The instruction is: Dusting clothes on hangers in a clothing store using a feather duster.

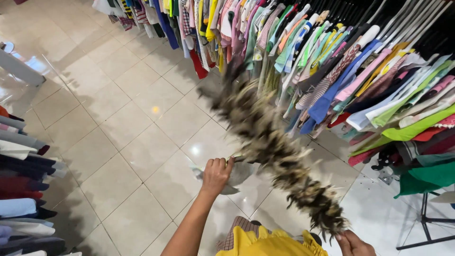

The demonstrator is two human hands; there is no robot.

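Folded clothes (21, 189) line the left edge over the tiled floor (118, 142). Left hand (215, 174) is closed in a fist on a grey cloth (239, 173), mid-frame above the floor. A brown feather duster (270, 137) runs diagonally from the hanging shirts (332, 61), upper right, down to the right hand (353, 245) at the bottom edge; that hand's grip cannot be made out.

mottled brown-and-tan feather duster (270, 142), grey cloth (239, 173), multicoloured striped shirts (332, 61), glossy cream tiles (132, 123).
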